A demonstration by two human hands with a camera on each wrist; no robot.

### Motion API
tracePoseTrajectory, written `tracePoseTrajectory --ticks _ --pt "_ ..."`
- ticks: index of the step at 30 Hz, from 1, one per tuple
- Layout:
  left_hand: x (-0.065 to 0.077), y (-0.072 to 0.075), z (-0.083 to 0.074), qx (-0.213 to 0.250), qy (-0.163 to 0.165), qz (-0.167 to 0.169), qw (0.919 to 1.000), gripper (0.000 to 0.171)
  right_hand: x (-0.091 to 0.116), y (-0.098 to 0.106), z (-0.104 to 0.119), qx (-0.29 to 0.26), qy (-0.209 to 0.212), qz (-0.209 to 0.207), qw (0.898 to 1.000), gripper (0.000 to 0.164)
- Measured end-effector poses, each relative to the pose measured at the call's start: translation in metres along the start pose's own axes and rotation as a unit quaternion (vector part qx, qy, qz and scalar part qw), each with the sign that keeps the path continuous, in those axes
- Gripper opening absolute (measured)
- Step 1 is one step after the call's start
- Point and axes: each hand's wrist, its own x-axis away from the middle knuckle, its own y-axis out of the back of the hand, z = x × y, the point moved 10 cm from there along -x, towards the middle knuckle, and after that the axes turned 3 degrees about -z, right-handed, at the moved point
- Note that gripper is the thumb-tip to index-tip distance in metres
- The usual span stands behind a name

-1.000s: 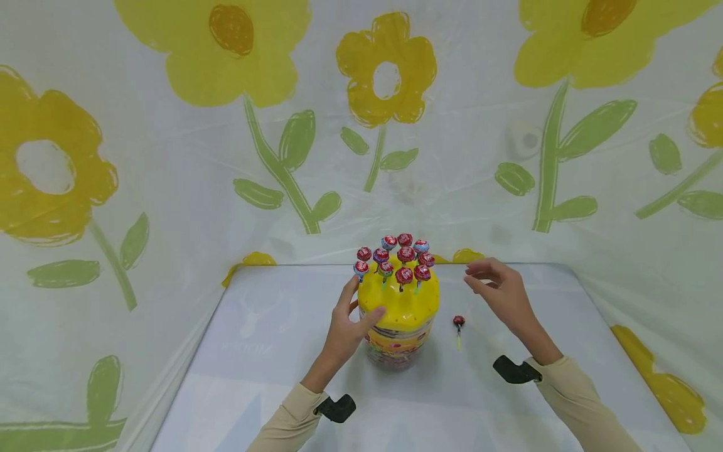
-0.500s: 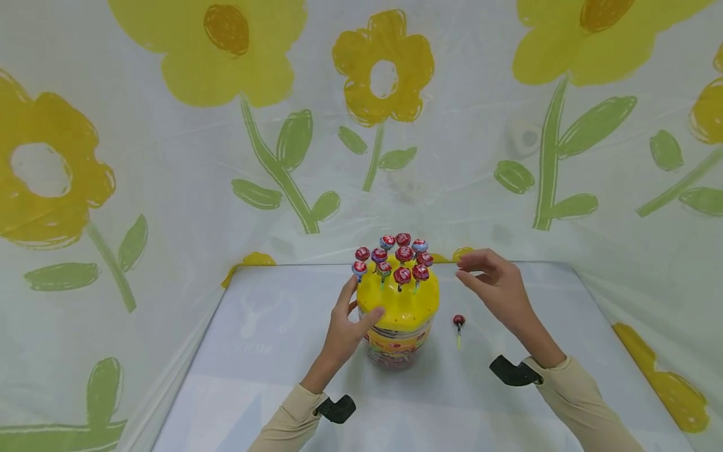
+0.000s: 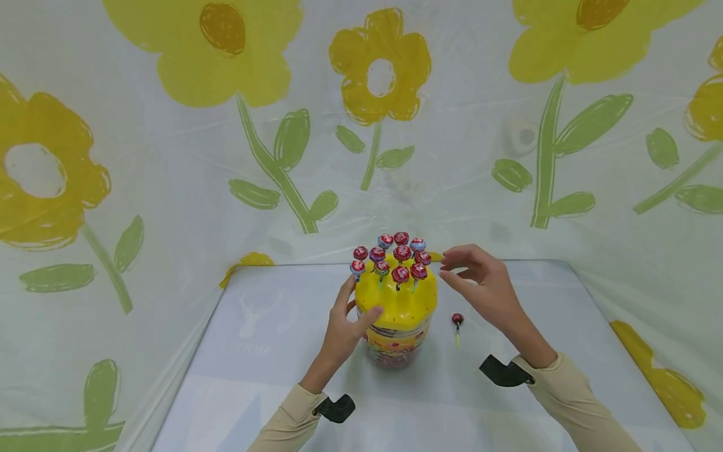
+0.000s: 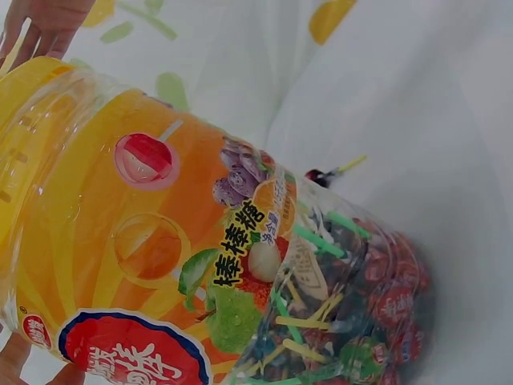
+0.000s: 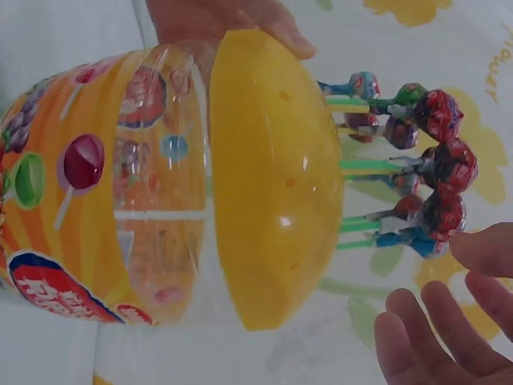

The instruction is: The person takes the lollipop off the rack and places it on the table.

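A clear candy jar [image 4: 144, 224] with an orange fruit label stands upright on the table, wrapped lollipops visible inside. Its yellow lid [image 3: 398, 307] carries several lollipops [image 3: 400, 274] stuck upright by their sticks, mostly red, some blue. My left hand [image 3: 347, 326] grips the lid's left side, thumb on the near rim. Right of the lid hovers my right hand [image 3: 480, 279], fingers bent loosely, nothing seen between them. In the right wrist view its thumb [image 5: 485, 249] overlaps the edge of a red lollipop [image 5: 446, 212]. A loose red lollipop [image 3: 457, 318] lies on the table to the jar's right.
The white table [image 3: 254, 376] ends at a far edge just behind the jar. Beyond it hangs a white curtain [image 3: 452, 157] printed with yellow flowers. Both wrists wear a black strap [image 3: 337, 408].
My right hand has moved left, from out beside the jar to close by the lollipops on the lid. The left hand keeps its grip. The loose lollipop has stayed put.
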Motion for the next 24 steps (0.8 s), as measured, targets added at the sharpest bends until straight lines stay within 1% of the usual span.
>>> tracePoseTrajectory --ticks 7,12,15,19,24 --pt "-0.001 0.000 0.001 0.003 -0.001 0.003 1.0000 0.073 -0.002 -0.012 0.003 -0.007 0.008 0.015 1.000 0.030" --pt "0.000 -0.001 0.001 0.006 0.000 0.009 0.9999 0.073 -0.003 -0.023 -0.017 -0.022 0.008 0.018 1.000 0.037" --pt "0.000 -0.002 0.000 0.009 -0.003 0.010 0.9999 0.073 -0.004 -0.027 -0.028 -0.033 0.009 0.007 0.999 0.038" --pt "-0.001 -0.001 0.000 0.010 -0.006 0.008 0.9999 0.072 -0.005 -0.029 -0.030 -0.041 0.022 -0.013 0.999 0.039" --pt "-0.001 0.000 0.001 0.004 -0.004 0.007 1.0000 0.072 -0.007 -0.032 -0.030 -0.051 0.023 -0.034 0.998 0.039"
